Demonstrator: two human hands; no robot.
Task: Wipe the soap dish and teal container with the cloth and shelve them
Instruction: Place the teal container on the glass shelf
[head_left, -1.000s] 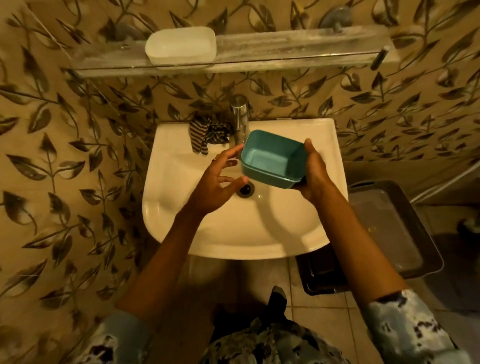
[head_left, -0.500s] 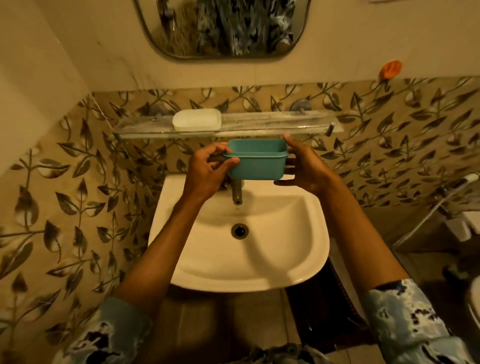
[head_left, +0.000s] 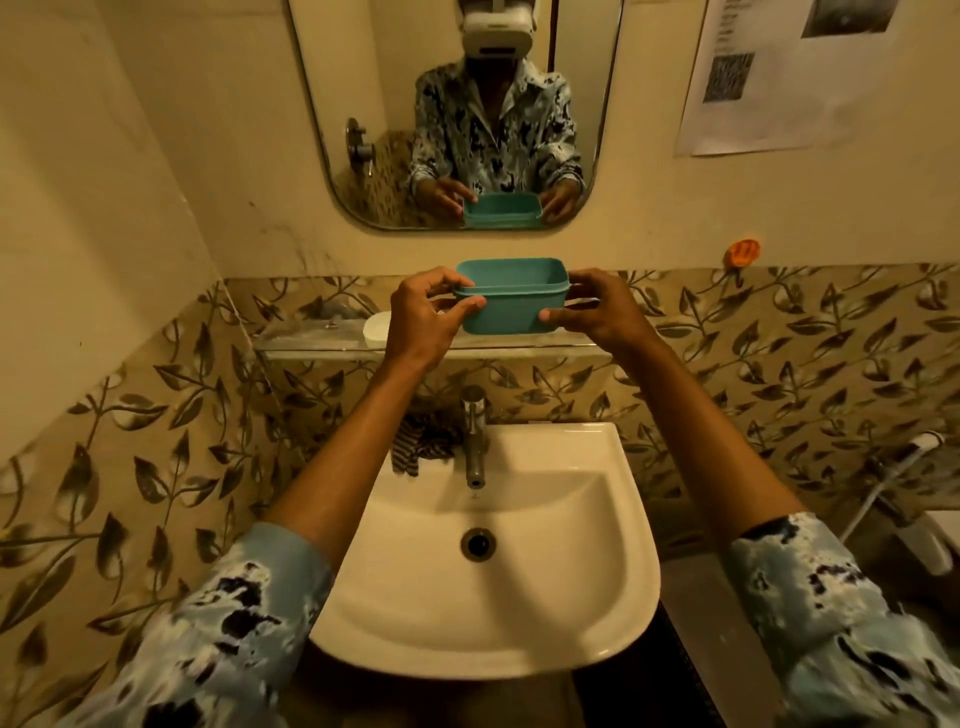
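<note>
I hold the teal container (head_left: 511, 299) upright with both hands, at the level of the glass shelf (head_left: 311, 340) and right over it. My left hand (head_left: 423, 314) pinches its left end; my right hand (head_left: 597, 312) pinches its right end. The white soap dish (head_left: 375, 328) stands on the shelf, mostly hidden behind my left hand. The striped cloth (head_left: 418, 449) lies bunched on the sink's back rim, left of the tap. Whether the container's base touches the shelf, I cannot tell.
A white sink (head_left: 597, 613) hangs below with a chrome tap (head_left: 474, 441) at its back. A mirror (head_left: 587, 130) is above the shelf, an orange hook (head_left: 743, 252) to the right, and a paper sheet (head_left: 763, 78) on the wall.
Both hands lifted the teal container from over the sink basin up to shelf height. My view tilted upward, bringing the mirror in.
</note>
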